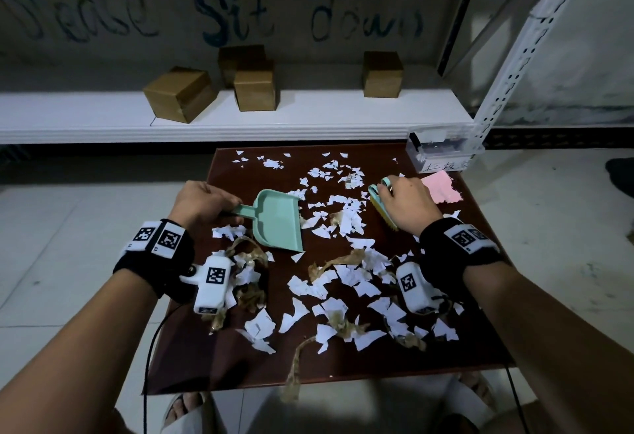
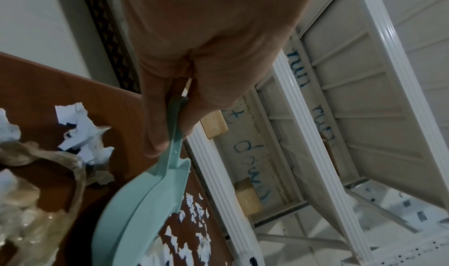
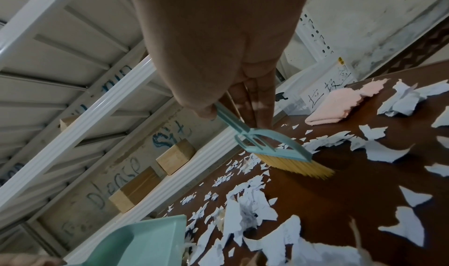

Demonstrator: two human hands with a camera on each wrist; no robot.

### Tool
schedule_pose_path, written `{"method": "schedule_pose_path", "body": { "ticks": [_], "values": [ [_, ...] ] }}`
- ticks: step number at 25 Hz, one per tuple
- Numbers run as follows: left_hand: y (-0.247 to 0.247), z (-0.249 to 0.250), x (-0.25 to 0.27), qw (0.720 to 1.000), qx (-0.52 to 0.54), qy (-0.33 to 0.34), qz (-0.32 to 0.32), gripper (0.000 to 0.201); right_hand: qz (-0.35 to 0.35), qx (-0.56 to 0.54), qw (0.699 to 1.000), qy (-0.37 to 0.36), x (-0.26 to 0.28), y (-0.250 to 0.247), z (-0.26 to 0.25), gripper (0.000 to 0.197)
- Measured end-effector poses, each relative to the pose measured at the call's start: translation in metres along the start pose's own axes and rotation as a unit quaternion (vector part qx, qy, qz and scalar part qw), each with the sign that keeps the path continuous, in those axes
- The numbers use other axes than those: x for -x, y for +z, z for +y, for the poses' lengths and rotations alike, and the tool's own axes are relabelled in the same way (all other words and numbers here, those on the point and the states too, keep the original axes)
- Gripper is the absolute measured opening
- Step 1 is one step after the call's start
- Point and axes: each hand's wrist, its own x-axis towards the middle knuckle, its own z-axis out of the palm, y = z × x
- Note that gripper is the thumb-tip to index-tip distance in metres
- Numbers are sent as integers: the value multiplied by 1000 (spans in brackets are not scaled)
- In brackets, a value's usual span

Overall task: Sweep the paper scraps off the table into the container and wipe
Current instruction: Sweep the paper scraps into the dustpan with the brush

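My left grip (image 1: 205,202) clasps the dustpan (image 1: 278,221) handle, right grip (image 1: 404,202) clasps the brush (image 1: 382,209); scraps (image 1: 338,214) lie between them on the bench (image 1: 192,348).

Four brown boxes (image 1: 180,94) on a white shelf (image 1: 103,114), blue handwriting (image 1: 236,18) on the wall behind

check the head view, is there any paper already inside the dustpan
No, the mint green plastic dustpan held by the left hand shows a bare inside, while the torn white paper scraps lie on the dark brown table.
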Motion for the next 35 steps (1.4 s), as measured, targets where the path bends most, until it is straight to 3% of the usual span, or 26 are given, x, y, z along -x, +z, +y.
{"method": "schedule_pose_path", "body": {
  "ticks": [4,10,20,27,31,35],
  "values": [
    [9,-8,-4,999,-34,11,6,9,8,-12,1000,-13,2,2,-5,34],
    [30,-16,-9,996,-74,1,-46,25,-13,-53,998,-16,8,8,-27,33],
    [62,-18,-4,997,-14,-18,-77,11,2,-175,984,11,7,11,-48,44],
    [56,-11,2,994,63,-35,-86,10,64,-306,949,47,7,-17,-45,31],
    [47,-11,3,994,71,-31,-77,10,109,-307,943,70,6,-41,-35,29],
    [40,-8,3,991,101,-36,-83,11,100,-275,953,78,5,-41,-27,28]
  ]
}}
